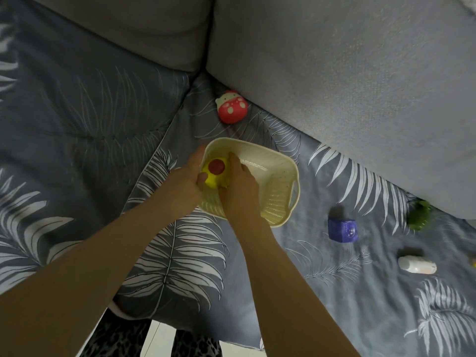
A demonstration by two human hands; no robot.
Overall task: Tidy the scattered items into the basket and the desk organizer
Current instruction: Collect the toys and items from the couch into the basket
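Two Hands Lower a Yellow Toy Into the Basket

Both hands cup the yellow toy (215,173) with its red spot: the left hand (189,182) wraps its near side, thumb curled against it, and the right hand (238,185) presses its other flank, fingers reaching into the cream basket (279,181). The toy sits over the basket's left end, just inside the rim.

Risks, as I judge them: the basket rests on soft, creased bedding (180,253), so a push on its rim could tip it, and a soft toy let go near the edge could roll out.

Four items lie scattered: a red mushroom toy (231,106), a purple box (342,230), a green object (419,215) and a white bottle (417,264). The box's print is too small to read.
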